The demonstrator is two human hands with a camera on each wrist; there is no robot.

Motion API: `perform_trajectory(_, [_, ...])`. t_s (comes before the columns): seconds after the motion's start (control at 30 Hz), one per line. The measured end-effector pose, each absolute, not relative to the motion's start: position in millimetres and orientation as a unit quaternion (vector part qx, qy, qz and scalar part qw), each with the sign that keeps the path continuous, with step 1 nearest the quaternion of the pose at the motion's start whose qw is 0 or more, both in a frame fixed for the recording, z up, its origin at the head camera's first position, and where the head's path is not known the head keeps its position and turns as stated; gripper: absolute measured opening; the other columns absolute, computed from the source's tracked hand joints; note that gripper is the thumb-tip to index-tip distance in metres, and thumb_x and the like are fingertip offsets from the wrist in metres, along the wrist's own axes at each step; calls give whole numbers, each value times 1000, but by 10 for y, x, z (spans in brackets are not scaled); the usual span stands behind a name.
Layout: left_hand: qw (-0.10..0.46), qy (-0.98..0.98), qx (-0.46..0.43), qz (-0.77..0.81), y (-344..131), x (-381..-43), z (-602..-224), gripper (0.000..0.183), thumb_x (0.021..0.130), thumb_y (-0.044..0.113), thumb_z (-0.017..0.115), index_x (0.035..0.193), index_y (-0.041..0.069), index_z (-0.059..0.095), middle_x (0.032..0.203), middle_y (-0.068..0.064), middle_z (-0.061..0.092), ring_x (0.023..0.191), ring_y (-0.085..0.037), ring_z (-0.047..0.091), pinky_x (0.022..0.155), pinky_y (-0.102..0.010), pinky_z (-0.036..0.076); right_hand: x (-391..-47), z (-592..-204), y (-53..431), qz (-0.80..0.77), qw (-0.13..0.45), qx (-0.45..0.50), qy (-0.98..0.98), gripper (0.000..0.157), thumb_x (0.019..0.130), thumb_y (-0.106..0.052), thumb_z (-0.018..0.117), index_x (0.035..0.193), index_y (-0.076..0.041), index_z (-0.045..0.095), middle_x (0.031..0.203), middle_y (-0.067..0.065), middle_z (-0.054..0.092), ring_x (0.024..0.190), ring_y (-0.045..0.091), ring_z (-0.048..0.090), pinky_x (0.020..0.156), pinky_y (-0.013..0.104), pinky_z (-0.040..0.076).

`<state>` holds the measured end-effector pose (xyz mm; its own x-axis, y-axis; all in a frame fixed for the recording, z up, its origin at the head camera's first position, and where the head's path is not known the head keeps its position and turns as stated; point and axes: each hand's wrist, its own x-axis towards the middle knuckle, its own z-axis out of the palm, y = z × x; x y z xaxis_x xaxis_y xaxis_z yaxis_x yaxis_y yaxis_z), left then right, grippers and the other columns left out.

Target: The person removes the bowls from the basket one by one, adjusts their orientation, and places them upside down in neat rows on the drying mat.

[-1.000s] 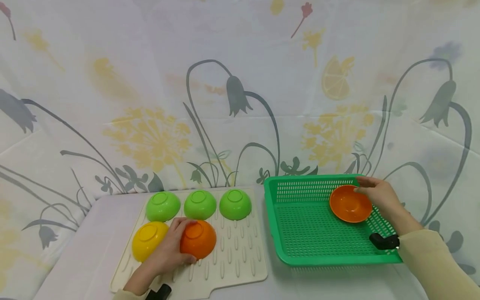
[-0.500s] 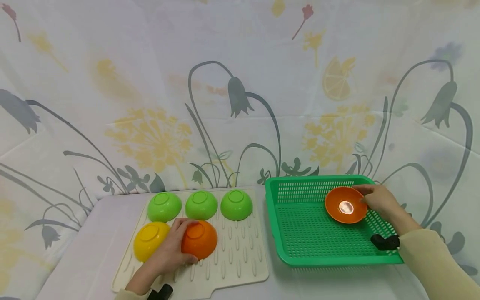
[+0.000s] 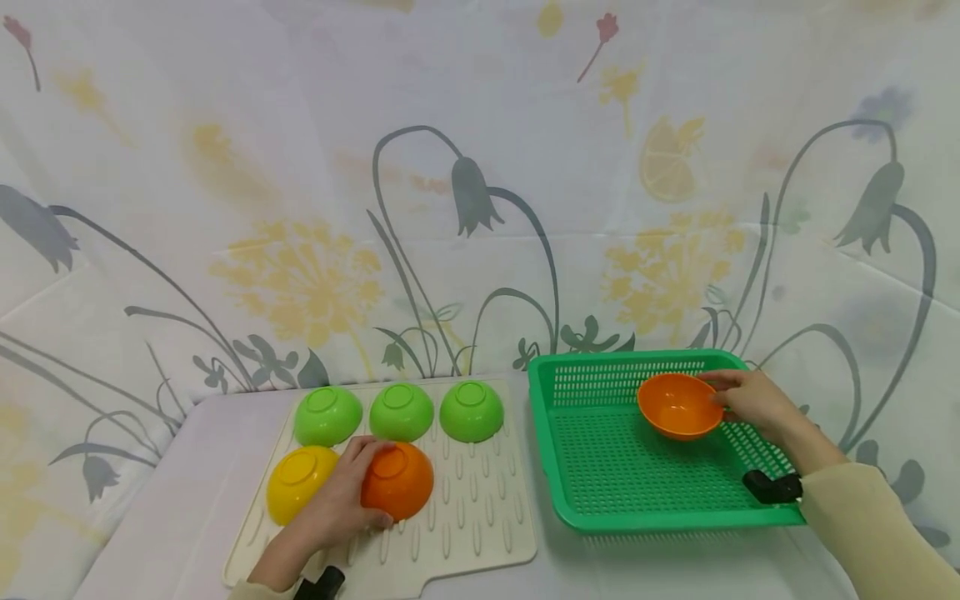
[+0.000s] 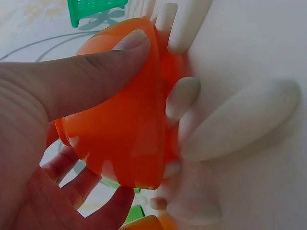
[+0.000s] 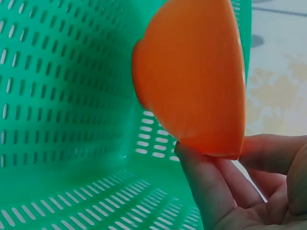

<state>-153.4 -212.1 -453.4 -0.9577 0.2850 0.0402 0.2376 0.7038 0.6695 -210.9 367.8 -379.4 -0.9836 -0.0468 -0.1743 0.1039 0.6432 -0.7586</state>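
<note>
My left hand (image 3: pixel 336 502) grips an upturned orange bowl (image 3: pixel 405 485) on the cream draining mat (image 3: pixel 468 550). In the left wrist view the thumb lies along the bowl's outside near the rim, with fingers curved round the other side; its rim rests on the mat's raised ridges. My right hand (image 3: pixel 761 407) pinches a second orange bowl (image 3: pixel 678 407) by its right rim, between thumb and fingers. This bowl is upright with a slight tilt, inside the green basket (image 3: pixel 566 523). The right wrist view shows its foot (image 5: pixel 139 74) facing the basket's perforated surface.
Three green bowls (image 3: pixel 401 412) lie upside down in a row along the mat's back edge. A yellow bowl (image 3: pixel 298 482) sits upturned left of my left hand. Behind the table hangs a flower-printed cloth (image 3: pixel 480 275).
My right hand has shifted the orange bowl a little to the left in the basket, and its opening has tipped more level. My left hand has stayed on its bowl.
</note>
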Motion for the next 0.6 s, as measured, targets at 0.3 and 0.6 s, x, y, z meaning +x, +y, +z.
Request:
perform_trajectory(0.3, [25, 924, 148, 351, -2129, -1518, -4535, 91, 59, 6, 95, 138, 19, 51, 140, -2, 40, 125, -29, 48, 105, -57, 41, -2019, -3604, 3557, -433, 92, -17, 897, 48, 102, -6, 48, 145, 13, 38, 142, 38, 41, 112, 39, 60, 84, 43, 58])
perform_trajectory(0.6, [11, 929, 158, 334, -2117, -1495, -4531, 91, 61, 7, 94, 141, 17, 51, 140, -2, 40, 124, -28, 49, 105, -54, 43, -1928, -3446, 3403, -468, 96, -35, 878, 49, 104, -12, 50, 146, 12, 39, 142, 35, 44, 108, 29, 64, 84, 37, 58])
